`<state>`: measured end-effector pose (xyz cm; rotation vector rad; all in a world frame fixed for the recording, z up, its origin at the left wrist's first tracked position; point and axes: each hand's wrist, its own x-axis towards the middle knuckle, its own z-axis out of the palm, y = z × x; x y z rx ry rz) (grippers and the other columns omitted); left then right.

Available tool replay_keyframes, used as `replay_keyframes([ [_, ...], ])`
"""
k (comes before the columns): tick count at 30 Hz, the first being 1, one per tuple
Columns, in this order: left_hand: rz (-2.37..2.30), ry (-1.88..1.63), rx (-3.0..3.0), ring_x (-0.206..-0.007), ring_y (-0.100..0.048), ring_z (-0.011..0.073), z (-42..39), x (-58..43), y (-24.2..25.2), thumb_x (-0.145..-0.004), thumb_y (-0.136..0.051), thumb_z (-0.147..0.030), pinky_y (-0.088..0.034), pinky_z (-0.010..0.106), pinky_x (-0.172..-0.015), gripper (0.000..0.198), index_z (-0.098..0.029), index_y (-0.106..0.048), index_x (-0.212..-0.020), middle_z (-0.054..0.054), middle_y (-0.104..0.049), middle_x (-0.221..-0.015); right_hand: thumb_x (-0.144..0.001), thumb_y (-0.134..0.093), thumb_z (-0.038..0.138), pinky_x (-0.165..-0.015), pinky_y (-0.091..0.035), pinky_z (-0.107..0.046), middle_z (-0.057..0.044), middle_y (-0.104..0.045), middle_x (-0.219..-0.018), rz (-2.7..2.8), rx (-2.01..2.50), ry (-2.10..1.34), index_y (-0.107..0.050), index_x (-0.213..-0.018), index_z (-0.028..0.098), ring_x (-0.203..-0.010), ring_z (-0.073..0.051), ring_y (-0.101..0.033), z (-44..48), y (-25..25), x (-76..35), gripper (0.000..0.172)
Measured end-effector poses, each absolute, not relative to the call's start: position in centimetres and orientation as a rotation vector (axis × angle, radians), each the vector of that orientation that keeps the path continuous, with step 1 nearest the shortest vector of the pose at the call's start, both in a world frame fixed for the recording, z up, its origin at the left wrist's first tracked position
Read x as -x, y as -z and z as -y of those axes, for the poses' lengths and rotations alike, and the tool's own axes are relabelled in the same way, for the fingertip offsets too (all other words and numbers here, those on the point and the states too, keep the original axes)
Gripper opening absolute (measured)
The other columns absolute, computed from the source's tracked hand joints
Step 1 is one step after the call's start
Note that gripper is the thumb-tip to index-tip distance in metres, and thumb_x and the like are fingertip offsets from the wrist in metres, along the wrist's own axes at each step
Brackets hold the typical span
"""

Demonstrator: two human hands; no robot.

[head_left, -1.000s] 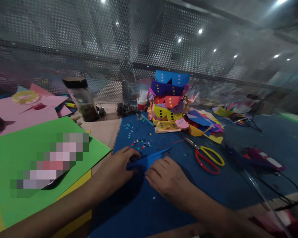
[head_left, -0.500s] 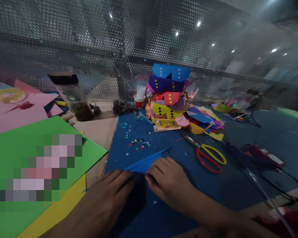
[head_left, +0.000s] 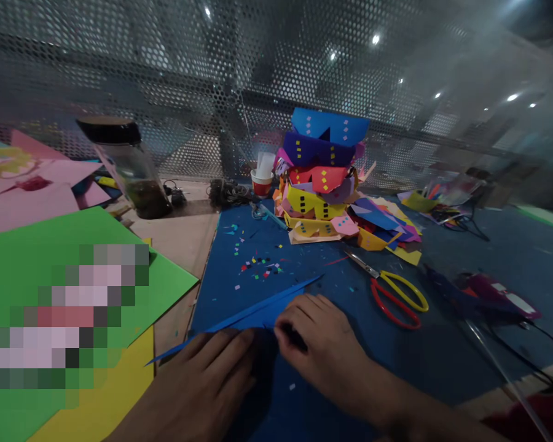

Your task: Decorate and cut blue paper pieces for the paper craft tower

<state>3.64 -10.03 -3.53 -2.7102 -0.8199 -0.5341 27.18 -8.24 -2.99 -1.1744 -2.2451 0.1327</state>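
Note:
A folded piece of blue paper (head_left: 262, 311) lies on the blue mat (head_left: 212, 267), its long thin edge slanting up to the right. My left hand (head_left: 216, 368) rests over its near left part, fingers pressed together and bent down onto it. At the paper's right part, my right hand (head_left: 320, 347) is curled, thumb and fingers closed at the near edge. The fingertips of both hands are partly hidden. Beyond my right hand lie scissors (head_left: 399, 291) with one red and one yellow handle. Small coloured paper bits (head_left: 260, 267) are scattered past the blue paper.
Decorated paper shapes (head_left: 322, 178) are stacked at the back, with a paper cup (head_left: 262, 183) beside them. Green sheets (head_left: 175, 279), a yellow sheet (head_left: 133, 374) and a dark-lidded bottle (head_left: 142, 184) stand or lie left. A glue gun (head_left: 461, 294) with a cord lies right.
My left hand has moved down and slightly right, uncovering more of the blue paper's left edge. My right hand stays at the paper. The view has shifted slightly.

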Motion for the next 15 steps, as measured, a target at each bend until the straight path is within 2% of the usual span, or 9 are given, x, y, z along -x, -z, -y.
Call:
replay_keyframes([
  [5,0.789,0.563,2.679,-0.102,-0.068,0.0263,10.0,-3.91,3.5,-0.105,-0.036,-0.019,-0.045,0.041,-0.087,0.039,-0.021,-0.074,-0.115,0.006,-0.08,-0.113,-0.092,-0.064,0.012,-0.08,-0.044,-0.035,-0.001,-0.071,-0.089,2.251,1.189,-0.162,-0.066,-0.091,0.021,-0.084,-0.019,-0.065,8.34,2.94,-27.21,0.009],
  [9,0.819,0.57,2.689,-0.101,-0.067,0.0253,9.99,-3.98,3.44,-0.104,-0.036,-0.018,-0.044,0.041,-0.087,0.04,-0.022,-0.072,-0.123,0.005,-0.079,-0.117,-0.093,-0.065,0.013,-0.08,-0.043,-0.035,-0.002,-0.071,-0.093,2.29,1.177,-0.148,-0.067,-0.095,0.021,-0.087,-0.02,-0.064,8.3,3.06,-27.31,0.008],
  [12,0.836,0.539,2.721,-0.102,-0.065,0.0259,10.18,-4.13,3.67,-0.102,-0.042,-0.02,-0.043,0.042,-0.087,0.037,-0.023,-0.072,-0.124,0.006,-0.077,-0.121,-0.094,-0.065,0.013,-0.081,-0.042,-0.035,-0.001,-0.07,-0.093,2.317,1.161,-0.145,-0.066,-0.097,0.021,-0.088,-0.02,-0.063,8.33,3.1,-27.35,0.008],
  [15,0.99,0.493,2.75,-0.103,-0.063,0.0232,10.44,-4.36,4.01,-0.101,-0.056,-0.029,-0.04,0.04,-0.09,0.024,-0.029,-0.074,-0.117,0.0,-0.076,-0.123,-0.096,-0.064,0.015,-0.081,-0.041,-0.035,-0.002,-0.069,-0.094,2.336,1.161,-0.142,-0.065,-0.097,0.021,-0.088,-0.02,-0.061,8.42,2.96,-27.36,0.007],
])
